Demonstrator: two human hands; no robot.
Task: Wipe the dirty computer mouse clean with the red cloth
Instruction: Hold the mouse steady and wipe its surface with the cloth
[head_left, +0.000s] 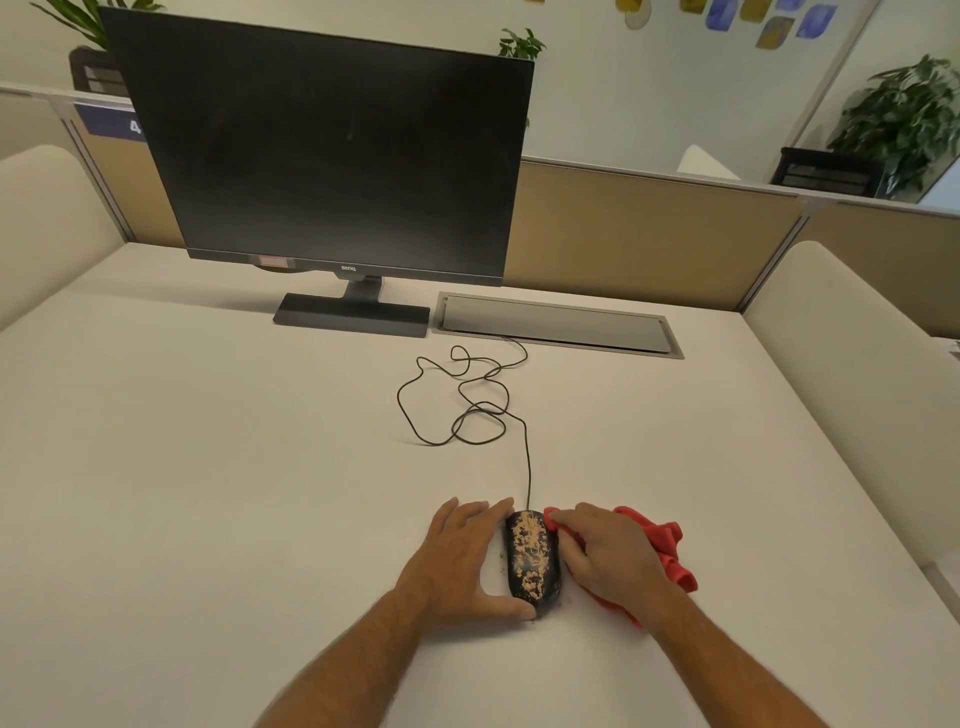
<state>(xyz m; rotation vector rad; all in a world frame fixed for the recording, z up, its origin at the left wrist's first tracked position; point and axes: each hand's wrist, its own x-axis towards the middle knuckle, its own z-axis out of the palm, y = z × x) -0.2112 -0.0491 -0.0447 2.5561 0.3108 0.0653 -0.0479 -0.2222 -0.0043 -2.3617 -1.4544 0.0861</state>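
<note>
The black mouse (533, 561) is sitting low in the frame, just right of centre, on the pale desk (208, 467), and it is carrying tan, flaky grime over nearly its whole top, from the buttons at the far end down to the rounded near end. Judging from that coat of dirt, the wiping is barely beginning; almost all of the cleaning is still waiting to be done.

The left hand (462, 558) is bracing the mouse from its left side: the fingers are lying fairly straight and close together along the flank, with the fingertips reaching the far end, while the thumb is hooking round the near end. The right hand (605, 561) is lying over the red cloth (667, 551), which is bunching out to the right and below the wrist. Its fingertips are pinching a fold of cloth against the upper right edge of the mouse, though how firmly the cloth is touching the shell is hard to tell from this angle.

A few crumbs are lying on the desk beside the mouse. The thin cable (467, 405) is running up the middle of the frame in loose loops toward the desk's cable hatch (561, 325), to the right of the dark monitor (322, 166) filling the upper left.
</note>
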